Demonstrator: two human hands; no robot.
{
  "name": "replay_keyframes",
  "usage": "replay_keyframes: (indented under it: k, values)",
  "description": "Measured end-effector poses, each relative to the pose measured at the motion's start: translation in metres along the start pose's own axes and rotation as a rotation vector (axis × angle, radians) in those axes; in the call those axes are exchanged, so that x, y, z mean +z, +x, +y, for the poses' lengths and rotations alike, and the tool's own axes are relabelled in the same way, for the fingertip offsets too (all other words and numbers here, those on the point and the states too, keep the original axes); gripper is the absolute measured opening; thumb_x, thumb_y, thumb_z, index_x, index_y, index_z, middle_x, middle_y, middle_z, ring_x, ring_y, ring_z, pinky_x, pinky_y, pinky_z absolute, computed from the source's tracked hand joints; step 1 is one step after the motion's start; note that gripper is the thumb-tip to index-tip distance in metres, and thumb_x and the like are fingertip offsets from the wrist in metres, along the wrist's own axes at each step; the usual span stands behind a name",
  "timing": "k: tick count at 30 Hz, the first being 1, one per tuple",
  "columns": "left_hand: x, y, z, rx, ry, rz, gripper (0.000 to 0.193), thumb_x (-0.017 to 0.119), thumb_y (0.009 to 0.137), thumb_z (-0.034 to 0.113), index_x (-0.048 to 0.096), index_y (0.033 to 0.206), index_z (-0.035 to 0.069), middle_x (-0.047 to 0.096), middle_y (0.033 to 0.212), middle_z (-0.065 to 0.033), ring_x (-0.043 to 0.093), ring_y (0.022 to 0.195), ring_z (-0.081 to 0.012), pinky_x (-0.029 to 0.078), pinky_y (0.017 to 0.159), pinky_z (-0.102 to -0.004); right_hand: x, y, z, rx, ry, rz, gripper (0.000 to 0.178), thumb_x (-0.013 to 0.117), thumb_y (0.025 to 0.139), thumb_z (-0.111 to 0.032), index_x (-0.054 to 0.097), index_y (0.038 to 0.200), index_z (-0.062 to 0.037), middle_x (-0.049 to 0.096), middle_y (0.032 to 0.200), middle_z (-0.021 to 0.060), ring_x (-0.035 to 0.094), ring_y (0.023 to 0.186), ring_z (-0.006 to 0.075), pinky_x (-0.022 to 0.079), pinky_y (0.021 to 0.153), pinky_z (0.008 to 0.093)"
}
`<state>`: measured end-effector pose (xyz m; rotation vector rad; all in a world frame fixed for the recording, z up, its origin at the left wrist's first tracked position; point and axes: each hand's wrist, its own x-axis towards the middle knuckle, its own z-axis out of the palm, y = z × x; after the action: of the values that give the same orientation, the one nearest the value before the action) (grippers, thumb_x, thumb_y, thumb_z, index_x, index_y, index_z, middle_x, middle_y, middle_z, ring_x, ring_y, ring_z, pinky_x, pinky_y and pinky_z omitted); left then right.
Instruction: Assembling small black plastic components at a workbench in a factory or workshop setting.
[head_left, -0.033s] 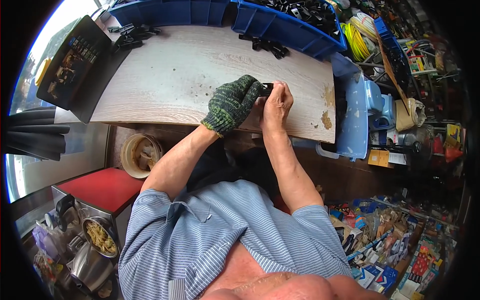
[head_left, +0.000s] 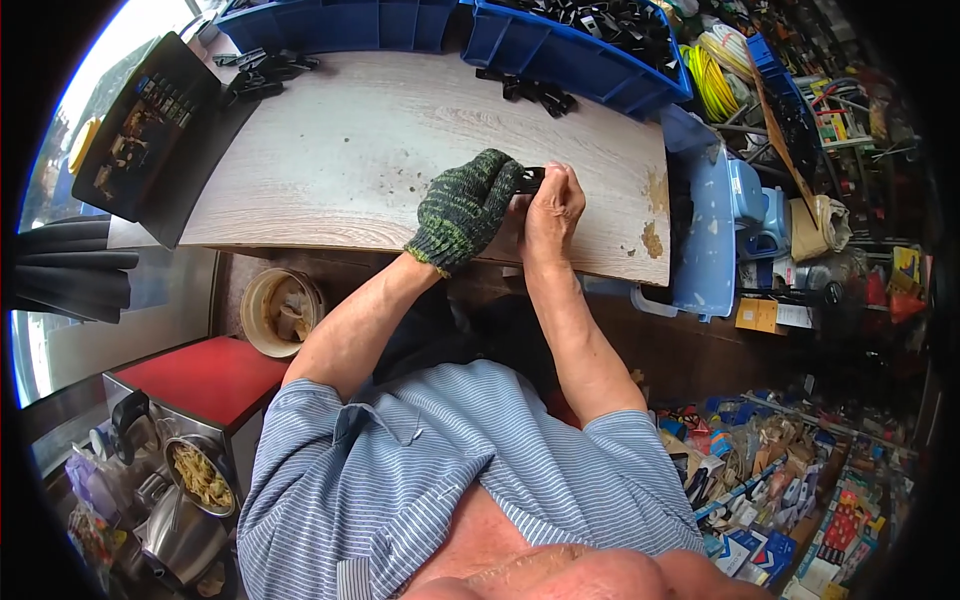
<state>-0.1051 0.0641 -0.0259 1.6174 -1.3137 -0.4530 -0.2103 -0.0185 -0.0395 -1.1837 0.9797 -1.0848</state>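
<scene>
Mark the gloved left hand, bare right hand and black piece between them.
Gloved left hand (head_left: 465, 208), head view: back of glove.
Bare right hand (head_left: 553, 211), head view: middle of hand.
Black piece (head_left: 531, 180), head view: exposed part.

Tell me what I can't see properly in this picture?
In the head view:
Black piece: mostly hidden by the left grip and right grip.
Left blue bin: most of its inside is cut off by the top edge.
Bucket: its contents are too small to name.
Legs: partly hidden by table and shirt.
</scene>
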Motion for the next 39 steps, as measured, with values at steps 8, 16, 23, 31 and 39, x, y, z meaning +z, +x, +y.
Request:
replay_keyframes:
  k: [8,16,23,31,39]
  values:
    - [0.016,-0.003,0.021,-0.212,-0.046,0.142,0.029,0.052,0.099,0.010,0.056,0.126,0.002,0.060,0.121,-0.0192,0.063,0.098,-0.0371,0.052,0.081,-0.0436,-0.009,-0.003,0.000,-0.169,-0.137,0.034,0.026,0.053,0.097,-0.022,0.053,0.074,-0.0102,0.043,0.068,-0.0041,0.041,0.054,0.0095,0.042,0.049,0.0282]
    - [0.020,-0.006,-0.008,0.083,0.389,0.108,0.045,0.057,0.090,0.000,0.051,0.134,0.000,0.056,0.129,-0.0229,0.061,0.106,-0.0392,0.053,0.086,-0.0449,0.005,-0.018,-0.022,-0.001,0.008,0.034,0.029,0.053,0.098,-0.019,0.044,0.072,-0.0106,0.037,0.064,-0.0073,0.036,0.059,0.0048,0.036,0.049,0.0252]
    - [0.025,-0.001,0.019,-0.150,0.018,0.171,0.033,0.048,0.102,0.019,0.053,0.129,0.001,0.056,0.133,-0.0196,0.062,0.105,-0.0389,0.051,0.085,-0.0456,-0.006,-0.015,-0.017,0.066,0.042,0.001,0.024,0.048,0.099,-0.021,0.050,0.076,-0.0142,0.043,0.069,-0.0068,0.042,0.060,0.0055,0.041,0.051,0.0242]
    - [0.030,0.002,0.008,0.126,0.464,0.223,0.038,0.061,0.087,0.016,0.059,0.121,-0.001,0.059,0.127,-0.0226,0.067,0.084,-0.0355,0.055,0.068,-0.0448,-0.006,-0.013,-0.010,0.023,0.054,0.049,0.028,0.054,0.099,-0.025,0.051,0.074,-0.0126,0.043,0.073,-0.0072,0.040,0.066,0.0057,0.040,0.059,0.0251]
    - [0.039,-0.001,0.023,0.137,0.262,0.248,0.025,0.055,0.093,0.021,0.059,0.109,0.003,0.060,0.124,-0.0214,0.068,0.075,-0.0346,0.055,0.063,-0.0451,-0.012,-0.006,0.003,-0.071,0.043,-0.094,0.030,0.050,0.103,-0.022,0.053,0.075,-0.0100,0.047,0.072,-0.0065,0.041,0.067,0.0047,0.037,0.061,0.0241]
